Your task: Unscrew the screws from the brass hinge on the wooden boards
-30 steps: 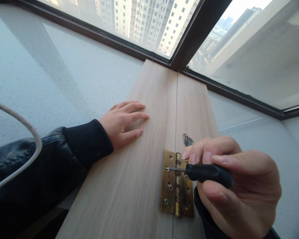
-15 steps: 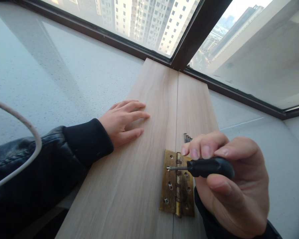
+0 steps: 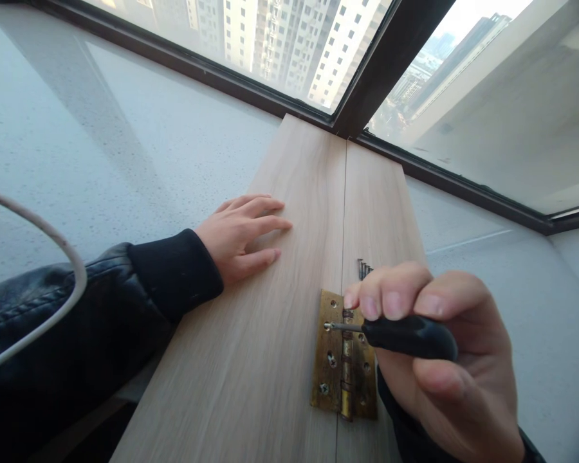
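From the head-worn camera, a person's right grip (image 3: 477,360), fingers and thumb curled about the black handle, holds a small screwdriver (image 3: 412,335) nearly level across a brass hinge (image 3: 320,350). The hinge lies just left of that grip, partly hidden behind its fingers. The screwdriver's tip meets a screw (image 3: 327,326) in the second hole from the top of the left leaf; two more screw heads show in the holes beneath. A fingertip covers the upper end of the hinge barrel, though whether it touches cannot be told. Just beyond the right grip, a row of loose dark screws (image 3: 365,269) lies on the narrower wooden board (image 3: 379,206). The left grip (image 3: 241,235), fingers spread and holding nothing, rests palm down on the edge of the wider board (image 3: 255,347), left of the hinge. A pale cable (image 3: 58,244) curves over the dark sleeve (image 3: 87,308) behind it. Beyond both grips, the boards reach a dark window frame (image 3: 376,64) overlooking high-rise buildings (image 3: 289,45).
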`<state>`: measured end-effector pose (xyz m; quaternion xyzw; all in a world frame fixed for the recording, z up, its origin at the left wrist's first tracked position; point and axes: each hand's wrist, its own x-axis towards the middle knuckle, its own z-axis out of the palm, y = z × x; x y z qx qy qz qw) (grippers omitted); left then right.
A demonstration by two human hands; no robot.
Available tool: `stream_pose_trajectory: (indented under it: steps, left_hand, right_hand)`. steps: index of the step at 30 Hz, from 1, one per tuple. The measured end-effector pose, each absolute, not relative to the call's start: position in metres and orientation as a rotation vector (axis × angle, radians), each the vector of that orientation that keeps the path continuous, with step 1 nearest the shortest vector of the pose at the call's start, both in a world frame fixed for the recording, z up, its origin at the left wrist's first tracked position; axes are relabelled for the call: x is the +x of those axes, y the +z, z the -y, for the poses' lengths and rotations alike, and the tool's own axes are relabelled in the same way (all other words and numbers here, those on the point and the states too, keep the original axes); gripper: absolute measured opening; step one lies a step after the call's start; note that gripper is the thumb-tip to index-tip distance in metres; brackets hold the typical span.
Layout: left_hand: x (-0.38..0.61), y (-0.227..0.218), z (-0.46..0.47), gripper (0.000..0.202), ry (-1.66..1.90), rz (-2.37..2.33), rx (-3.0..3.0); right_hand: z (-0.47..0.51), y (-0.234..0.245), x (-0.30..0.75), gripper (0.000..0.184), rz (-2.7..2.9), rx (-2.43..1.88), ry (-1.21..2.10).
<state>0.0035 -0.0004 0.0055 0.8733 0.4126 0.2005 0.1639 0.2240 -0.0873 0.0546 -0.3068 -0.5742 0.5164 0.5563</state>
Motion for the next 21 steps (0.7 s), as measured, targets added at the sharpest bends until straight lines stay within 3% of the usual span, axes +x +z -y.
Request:
stream_pose_trajectory:
  steps: [6,13,21]
  left_hand:
    - [0.004,0.005,0.001,0.043,0.571,-1.193,2.490]
    - [0.004,0.006,0.001,0.043,0.583,-1.193,2.488]
    - [0.003,0.005,0.001,0.043,0.576,-1.181,2.496]
  right_hand:
    - [0.091,0.055,0.221,0.021,1.340,-0.796,1.097]
    - [0.080,0.052,0.238,0.027,1.480,-0.629,1.429]
    - [0.092,0.054,0.219,0.025,1.330,-0.748,1.092]
